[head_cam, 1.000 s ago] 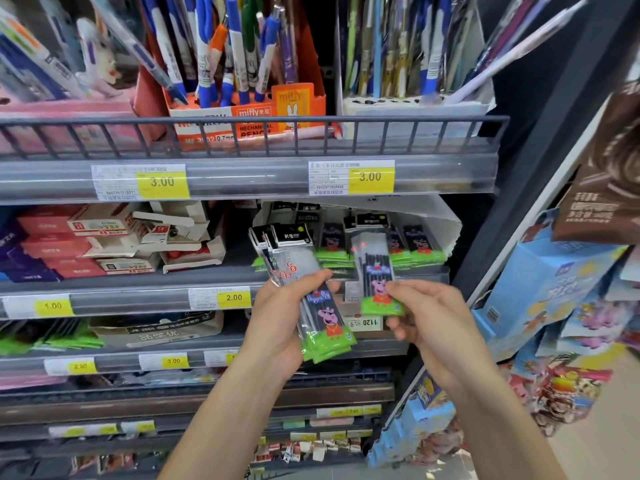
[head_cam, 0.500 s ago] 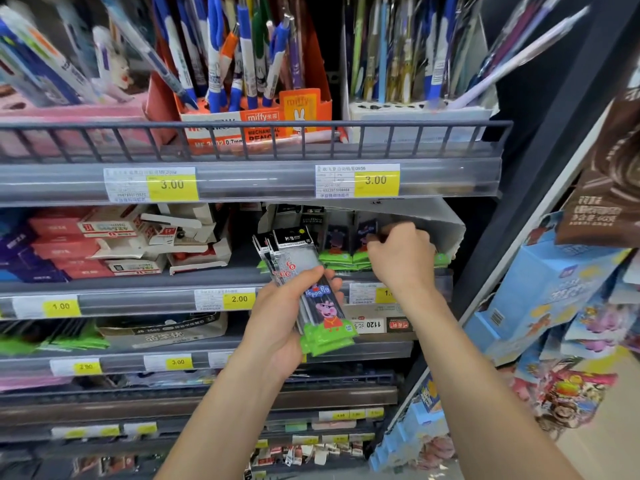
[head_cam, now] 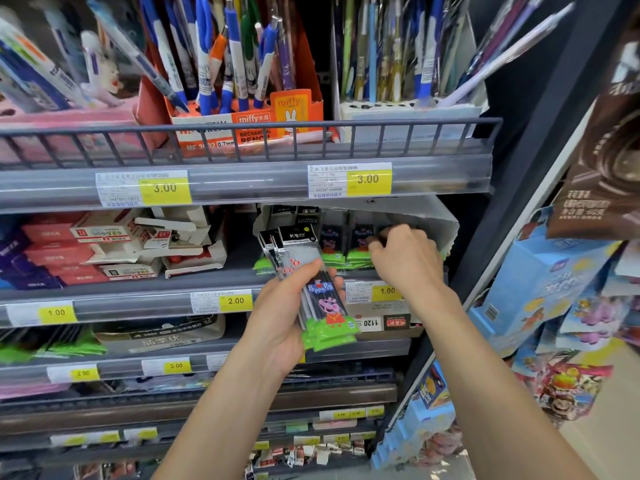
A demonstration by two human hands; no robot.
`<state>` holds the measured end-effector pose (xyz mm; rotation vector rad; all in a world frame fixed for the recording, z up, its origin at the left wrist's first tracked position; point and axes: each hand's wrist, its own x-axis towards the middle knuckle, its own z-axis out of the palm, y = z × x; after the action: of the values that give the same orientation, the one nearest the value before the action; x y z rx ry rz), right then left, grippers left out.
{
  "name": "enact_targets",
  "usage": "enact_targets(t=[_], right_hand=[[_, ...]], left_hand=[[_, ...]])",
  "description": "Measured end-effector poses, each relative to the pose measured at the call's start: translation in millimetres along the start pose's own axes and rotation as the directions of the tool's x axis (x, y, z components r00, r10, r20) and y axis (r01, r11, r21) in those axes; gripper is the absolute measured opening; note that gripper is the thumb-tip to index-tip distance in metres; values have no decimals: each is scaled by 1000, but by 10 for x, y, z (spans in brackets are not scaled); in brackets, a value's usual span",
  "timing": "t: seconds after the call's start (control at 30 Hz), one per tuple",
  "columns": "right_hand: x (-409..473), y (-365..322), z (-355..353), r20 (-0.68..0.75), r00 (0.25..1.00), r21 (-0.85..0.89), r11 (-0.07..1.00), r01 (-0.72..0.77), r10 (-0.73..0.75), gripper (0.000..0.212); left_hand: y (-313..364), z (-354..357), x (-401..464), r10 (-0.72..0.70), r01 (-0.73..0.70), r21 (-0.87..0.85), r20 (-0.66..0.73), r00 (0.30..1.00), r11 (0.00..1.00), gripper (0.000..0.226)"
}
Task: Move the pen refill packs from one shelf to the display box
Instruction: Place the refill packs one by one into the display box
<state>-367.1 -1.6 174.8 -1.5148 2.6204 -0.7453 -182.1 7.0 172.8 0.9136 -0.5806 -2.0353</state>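
Glossy plastic refill packs (head_cam: 320, 299)

Stationery shop aisle, tiered grey metal shelves (head_cam: 242, 282) fronted by yellow price labels (head_cam: 369, 180), orange cardboard display box of blue-and-white pens (head_cam: 242, 109), hanging blue snack packets (head_cam: 540, 275) alongside

Grey shelf (head_cam: 221, 285) carries white display box (head_cam: 446, 223), red cartons (head_cam: 59, 251).

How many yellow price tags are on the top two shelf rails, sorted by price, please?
3.00 tags: 2
2.00 tags: 1
1.00 tags: 2
Total: 5
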Motion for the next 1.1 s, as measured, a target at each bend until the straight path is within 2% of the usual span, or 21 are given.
enact_targets(t=[0.07,0.13,0.17,0.2,0.23,0.3,0.37,0.43,0.63,0.8,0.9,1.07,1.1], right_hand=[[-81,-1,-53,-58,998,86,996,32,-27,36],[-243,7,-112,-87,994,246,965,91,-72,34],[-358,10,-141,-40,996,384,919,91,-82,29],[-489,6,-166,66,994,550,834,40,-91,24],[-627,6,-188,206,973,688,723,-68,-104,20],[-844,33,-204,397,907,797,543,-264,-141,15],[-944,82,-196,417,895,838,449,-310,-160,17],[-942,121,-183,402,904,857,409,-315,-146,22],[-927,256,-96,399,915,836,431,-340,-53,42],[-954,328,-44,402,915,855,357,-378,5,34],[-971,349,-23,400,917,868,327,-374,-11,27],[-884,471,-73,317,942,904,264,-336,115,18],[-838,509,-92,279,950,910,277,-308,139,24]], left_hand=[[10,8,-4,-11,11,-13,14,1000,1000,23],[26,-10,-10,-18,18,-6,55,998,1000,21],[34,-24,-16,-17,16,10,76,997,1000,21],[42,-34,-13,-12,9,31,95,995,999,21],[43,-44,-15,-7,1,52,111,994,999,20],[37,-49,-1,14,-25,104,110,994,994,18],[15,-43,17,53,-66,151,85,995,986,23],[-24,-36,42,79,-92,178,78,994,980,32],[-150,19,80,137,-136,211,12,990,968,20],[-219,58,72,79,-72,238,-18,997,969,37],[-260,97,61,87,-85,249,3,996,965,32],[-256,105,70,86,-81,171,-23,996,982,19],[-234,90,71,91,-86,149,-24,996,985,20]])
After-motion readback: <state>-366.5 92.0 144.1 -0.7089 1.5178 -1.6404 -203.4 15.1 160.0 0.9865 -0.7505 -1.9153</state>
